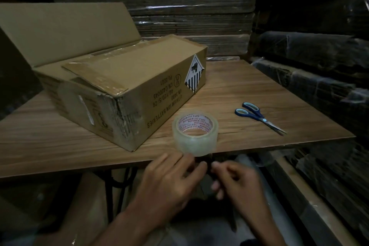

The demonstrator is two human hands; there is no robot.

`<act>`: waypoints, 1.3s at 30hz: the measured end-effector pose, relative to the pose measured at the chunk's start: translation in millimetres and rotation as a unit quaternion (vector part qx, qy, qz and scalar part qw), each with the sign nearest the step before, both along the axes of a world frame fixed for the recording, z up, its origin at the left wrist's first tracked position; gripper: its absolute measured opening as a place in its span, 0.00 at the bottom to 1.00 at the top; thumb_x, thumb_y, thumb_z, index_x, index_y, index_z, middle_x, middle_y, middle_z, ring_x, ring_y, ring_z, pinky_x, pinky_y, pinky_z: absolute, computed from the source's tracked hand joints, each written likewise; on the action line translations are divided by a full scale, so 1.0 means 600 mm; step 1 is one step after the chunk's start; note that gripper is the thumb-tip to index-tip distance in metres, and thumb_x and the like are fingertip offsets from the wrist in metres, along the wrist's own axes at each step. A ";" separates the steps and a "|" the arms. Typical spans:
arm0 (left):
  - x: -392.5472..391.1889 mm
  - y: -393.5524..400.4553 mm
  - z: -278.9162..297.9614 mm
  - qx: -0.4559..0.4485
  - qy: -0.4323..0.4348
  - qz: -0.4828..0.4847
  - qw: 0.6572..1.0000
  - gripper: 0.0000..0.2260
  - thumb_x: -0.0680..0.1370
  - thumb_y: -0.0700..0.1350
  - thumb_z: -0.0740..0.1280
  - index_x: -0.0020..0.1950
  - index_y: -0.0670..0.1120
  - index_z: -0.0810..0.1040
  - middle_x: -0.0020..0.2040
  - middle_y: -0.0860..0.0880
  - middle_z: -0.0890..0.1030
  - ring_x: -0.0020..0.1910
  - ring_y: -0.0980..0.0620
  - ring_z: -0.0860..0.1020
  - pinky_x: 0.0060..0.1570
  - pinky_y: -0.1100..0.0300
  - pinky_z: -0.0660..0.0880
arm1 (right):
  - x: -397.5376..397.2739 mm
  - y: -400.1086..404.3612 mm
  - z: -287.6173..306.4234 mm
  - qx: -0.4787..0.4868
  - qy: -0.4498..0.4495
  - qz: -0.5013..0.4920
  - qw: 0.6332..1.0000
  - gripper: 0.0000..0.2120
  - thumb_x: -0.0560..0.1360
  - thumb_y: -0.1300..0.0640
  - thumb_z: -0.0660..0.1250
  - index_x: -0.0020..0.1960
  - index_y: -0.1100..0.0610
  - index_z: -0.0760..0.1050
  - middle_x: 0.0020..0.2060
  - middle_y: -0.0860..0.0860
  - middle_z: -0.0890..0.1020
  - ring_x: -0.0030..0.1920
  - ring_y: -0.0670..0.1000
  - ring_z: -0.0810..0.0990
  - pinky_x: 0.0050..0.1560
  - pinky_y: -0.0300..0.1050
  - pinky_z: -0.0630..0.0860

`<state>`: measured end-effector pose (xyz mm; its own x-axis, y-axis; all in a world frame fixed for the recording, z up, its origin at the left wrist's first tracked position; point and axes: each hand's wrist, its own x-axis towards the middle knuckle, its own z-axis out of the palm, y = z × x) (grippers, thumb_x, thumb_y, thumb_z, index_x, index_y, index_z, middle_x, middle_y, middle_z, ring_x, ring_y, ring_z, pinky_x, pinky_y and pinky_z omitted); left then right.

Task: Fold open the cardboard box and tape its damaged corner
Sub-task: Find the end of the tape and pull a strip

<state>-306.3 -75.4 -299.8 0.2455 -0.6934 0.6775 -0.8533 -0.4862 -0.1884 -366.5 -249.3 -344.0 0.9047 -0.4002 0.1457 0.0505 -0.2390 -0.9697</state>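
Peeling tape roll (195,132) end at counter (259,90) six o'clock edge: left hand (169,181) steadying roll, right hand (237,183) fingers pinched together, strip unclear; pull slow toward cardboard box (123,90) torn corner (117,104), ten o'clock.

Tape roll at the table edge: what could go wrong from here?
The tape roll stands at the table's front edge, so tugging could drag it off. Both hands work below that edge; a freed clear strip might fold onto itself. The scissors lie apart to the right, so cutting means letting go.
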 end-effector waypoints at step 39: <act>0.058 -0.028 0.017 -0.218 0.413 0.000 0.884 0.07 0.76 0.43 0.72 0.38 0.45 0.78 0.39 0.51 0.82 0.41 0.54 0.79 0.43 0.56 0.75 | 0.100 -0.096 0.097 -0.370 -0.125 0.133 0.911 0.06 0.74 0.48 0.62 0.47 0.49 0.70 0.45 0.46 0.73 0.48 0.53 0.74 0.47 0.57 0.75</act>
